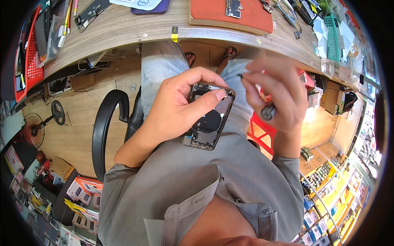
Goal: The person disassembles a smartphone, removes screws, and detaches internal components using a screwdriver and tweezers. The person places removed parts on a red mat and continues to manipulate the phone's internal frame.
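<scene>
My left hand (pixel 176 100) is closed around an opened phone housing (pixel 208 123), held tilted above my lap. Its thumb presses on the inside near the upper right corner, and the fingers curl behind the frame. Bare inner parts show, with a dark round patch in the middle. To the right of the phone and apart from it, my right hand (pixel 281 92) is raised and partly blurred. A slim screwdriver-like tool (pixel 267 112) is in its grip, the dark round end showing below the fingers. A small dark tip shows at the fingertips.
Ahead runs a wooden workbench (pixel 123 26) bearing a red block-shaped pad (pixel 230 18) with a phone part (pixel 234 8) on it. A red basket (pixel 33 61) stands left, a green basket (pixel 331 37) right. Beside me are a black chair armrest (pixel 102 131) and a fan (pixel 33 129).
</scene>
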`<state>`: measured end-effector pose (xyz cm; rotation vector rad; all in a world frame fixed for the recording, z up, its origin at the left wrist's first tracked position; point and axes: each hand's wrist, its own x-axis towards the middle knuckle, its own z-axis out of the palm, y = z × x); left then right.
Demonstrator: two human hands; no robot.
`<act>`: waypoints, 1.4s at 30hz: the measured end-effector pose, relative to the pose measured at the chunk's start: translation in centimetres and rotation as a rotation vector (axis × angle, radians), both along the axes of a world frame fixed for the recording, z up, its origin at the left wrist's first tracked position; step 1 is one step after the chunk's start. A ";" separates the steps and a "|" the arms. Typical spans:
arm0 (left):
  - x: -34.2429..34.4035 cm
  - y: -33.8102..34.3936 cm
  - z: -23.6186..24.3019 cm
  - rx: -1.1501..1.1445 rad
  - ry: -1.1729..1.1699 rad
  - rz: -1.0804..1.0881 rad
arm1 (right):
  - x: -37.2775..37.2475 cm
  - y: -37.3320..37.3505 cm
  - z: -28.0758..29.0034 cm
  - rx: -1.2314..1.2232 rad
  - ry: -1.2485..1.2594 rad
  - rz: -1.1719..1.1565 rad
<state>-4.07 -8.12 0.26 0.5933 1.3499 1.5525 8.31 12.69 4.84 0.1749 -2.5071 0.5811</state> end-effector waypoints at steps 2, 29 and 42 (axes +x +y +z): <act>-0.1 0.5 -0.5 0.045 0.041 0.048 | 0.3 -0.4 -1.2 -0.003 0.025 0.030; 0.5 0.8 0.0 0.034 0.088 0.069 | 2.1 -2.1 1.2 0.152 -0.212 0.065; 0.4 0.6 0.1 0.038 0.017 0.039 | 2.0 -2.5 0.6 0.087 -0.173 0.016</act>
